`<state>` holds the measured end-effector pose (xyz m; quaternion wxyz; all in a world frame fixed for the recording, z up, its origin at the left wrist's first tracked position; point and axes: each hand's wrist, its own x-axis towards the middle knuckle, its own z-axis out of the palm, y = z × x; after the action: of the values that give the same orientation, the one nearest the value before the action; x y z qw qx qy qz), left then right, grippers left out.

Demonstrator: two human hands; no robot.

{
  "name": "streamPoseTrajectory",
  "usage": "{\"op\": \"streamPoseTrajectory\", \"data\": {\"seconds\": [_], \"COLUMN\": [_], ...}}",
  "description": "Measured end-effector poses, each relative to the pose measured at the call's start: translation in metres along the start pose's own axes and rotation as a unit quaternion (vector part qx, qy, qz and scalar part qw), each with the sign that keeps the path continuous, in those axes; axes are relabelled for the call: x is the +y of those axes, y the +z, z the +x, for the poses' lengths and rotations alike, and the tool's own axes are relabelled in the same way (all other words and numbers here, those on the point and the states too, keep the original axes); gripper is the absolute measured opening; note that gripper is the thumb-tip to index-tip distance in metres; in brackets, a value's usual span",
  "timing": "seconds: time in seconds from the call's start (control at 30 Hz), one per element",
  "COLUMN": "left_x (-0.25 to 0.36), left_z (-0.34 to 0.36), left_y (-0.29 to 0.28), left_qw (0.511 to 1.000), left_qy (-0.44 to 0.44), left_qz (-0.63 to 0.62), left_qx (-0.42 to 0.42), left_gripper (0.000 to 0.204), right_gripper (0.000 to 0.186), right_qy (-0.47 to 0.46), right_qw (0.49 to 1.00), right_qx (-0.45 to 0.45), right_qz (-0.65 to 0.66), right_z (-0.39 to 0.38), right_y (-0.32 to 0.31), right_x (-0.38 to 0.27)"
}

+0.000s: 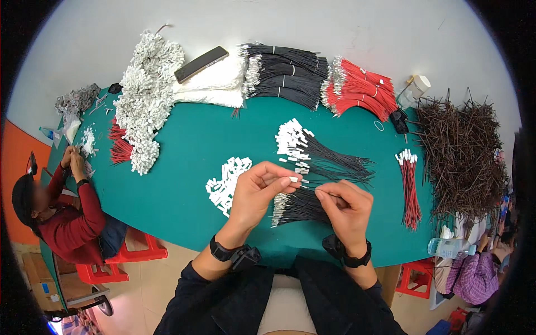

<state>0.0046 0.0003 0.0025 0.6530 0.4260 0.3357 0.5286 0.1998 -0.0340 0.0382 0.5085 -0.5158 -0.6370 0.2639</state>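
Between the thumb and index finger of my left hand [257, 192] is a small white plastic sleeve [293, 179]. My right hand [349, 209] pinches a thin black wire, whose end points at the sleeve. Whether the wire's tip is inside the sleeve is too small to tell. Beneath and between my hands lies a bunch of black wires [306, 207] with bare metal ends. Beyond it are black wires [335, 153] tipped with white sleeves. A loose heap of white sleeves [226, 184] sits beside my left hand.
The green table [184, 167] carries bundled black wires [285, 75] and red wires [363, 89] at the back. A big white-tipped heap [148, 95] stands left, a brown wire pile [460, 156] right. Red wires [411, 192] lie nearer. A co-worker [72, 218] sits far left.
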Motion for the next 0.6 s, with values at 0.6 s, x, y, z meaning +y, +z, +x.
{"op": "streamPoseTrajectory", "data": {"seconds": [0.6], "left_x": [-0.0034], "left_z": [-0.0042], "left_y": [0.0035], "left_qw": [0.994], "left_qy": [0.040], "left_qz": [0.099], "left_qx": [-0.004], "left_gripper": [0.026], "right_gripper": [0.011], "right_qy": [-0.090], "right_qw": [0.992], "right_qx": [0.015], "right_qz": [-0.083], "right_z": [0.0026], "right_y": [0.0030], "right_x": [0.0029]}}
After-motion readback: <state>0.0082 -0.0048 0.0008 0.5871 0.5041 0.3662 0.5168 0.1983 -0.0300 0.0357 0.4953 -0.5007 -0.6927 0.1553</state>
